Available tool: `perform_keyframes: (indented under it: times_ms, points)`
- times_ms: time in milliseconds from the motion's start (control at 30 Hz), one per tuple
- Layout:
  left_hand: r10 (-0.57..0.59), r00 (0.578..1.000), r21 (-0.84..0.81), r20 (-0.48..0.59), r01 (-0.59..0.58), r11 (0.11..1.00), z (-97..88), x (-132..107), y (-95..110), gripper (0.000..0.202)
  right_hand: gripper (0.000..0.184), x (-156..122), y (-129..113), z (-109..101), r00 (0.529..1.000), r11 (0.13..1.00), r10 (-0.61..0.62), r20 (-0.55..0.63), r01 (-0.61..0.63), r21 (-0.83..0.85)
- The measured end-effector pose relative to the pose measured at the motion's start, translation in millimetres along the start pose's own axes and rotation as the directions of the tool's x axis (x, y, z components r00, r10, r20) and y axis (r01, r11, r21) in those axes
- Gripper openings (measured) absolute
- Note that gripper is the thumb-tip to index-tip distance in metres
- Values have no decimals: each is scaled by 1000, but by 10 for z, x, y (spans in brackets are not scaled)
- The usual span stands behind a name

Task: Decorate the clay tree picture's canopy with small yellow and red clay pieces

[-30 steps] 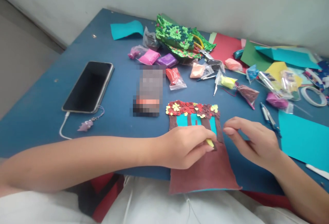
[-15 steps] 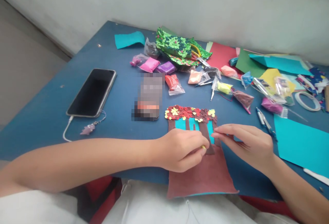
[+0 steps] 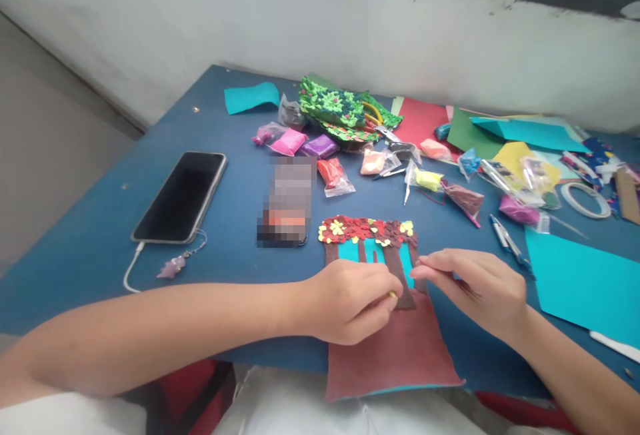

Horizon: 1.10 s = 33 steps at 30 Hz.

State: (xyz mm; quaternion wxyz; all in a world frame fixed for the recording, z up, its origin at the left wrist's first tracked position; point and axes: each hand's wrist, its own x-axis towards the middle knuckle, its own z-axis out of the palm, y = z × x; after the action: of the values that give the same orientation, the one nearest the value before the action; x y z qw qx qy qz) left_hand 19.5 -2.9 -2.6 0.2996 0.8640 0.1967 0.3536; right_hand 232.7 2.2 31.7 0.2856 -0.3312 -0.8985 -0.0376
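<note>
A clay picture on a turquoise card lies at the near edge of the blue table, with brown clay below, brown trunks and a band of red and yellow petals on top. My left hand rests on it, fingers closed round a small yellow tool whose tip shows at a trunk. My right hand pinches at the brown clay of the right trunk, fingertips together.
A black phone on a white cable lies at left. Small bags of coloured clay, a green clay piece, coloured paper sheets, pens and a tape ring crowd the far right half.
My right hand has moved left from beside the card onto the right trunk and closed its fingertips there. The left hand stays with the yellow tool. The view has tilted upward.
</note>
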Motion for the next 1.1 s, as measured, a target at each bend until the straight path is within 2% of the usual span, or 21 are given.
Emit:
perform_keyframes:
  times_ms: [267,433,567,633,667,700,733,767,833,900,1000,1100]
  points:
    - [-4,1000,-5,31,4,1000,10,-6,0,21,10,-44,19,35,982,981,-188,5,188,-56]
    - [-22,999,-23,44,23,999,-4,-7,5,20,10,-36,55,34,966,961,-259,-10,256,-100]
    - [-106,993,-107,59,112,988,-26,-15,-10,19,24,-15,61,29,986,985,-167,-19,165,-53]
    - [-148,988,-190,43,154,970,-26,-18,-29,18,36,-1,38,17,998,996,-62,3,62,72]
    - [-167,985,-227,34,170,959,-23,-19,-40,18,39,4,20,8,999,981,13,34,-19,194]
    - [-186,982,-256,28,187,948,-19,-19,-51,18,40,8,-2,-2,991,931,102,88,-126,343]
    - [-205,978,-275,25,204,940,-14,-19,-60,19,38,11,-25,-14,968,837,193,159,-247,489]
    - [-222,975,-283,27,220,934,-9,-18,-68,21,36,11,-46,-26,931,707,274,243,-366,605]
    - [-240,970,-281,34,240,929,-1,-18,-76,23,31,8,-77,-46,836,452,381,394,-541,710]
    - [-243,969,-267,35,243,933,2,-17,-76,23,34,0,-84,-60,772,295,409,486,-616,730]
    - [-232,972,-234,32,233,944,-5,-9,-67,20,38,-14,-60,-69,768,194,350,537,-620,760]
    - [-210,977,-192,31,212,958,-18,5,-54,19,37,-23,-28,-68,791,185,284,543,-601,778]
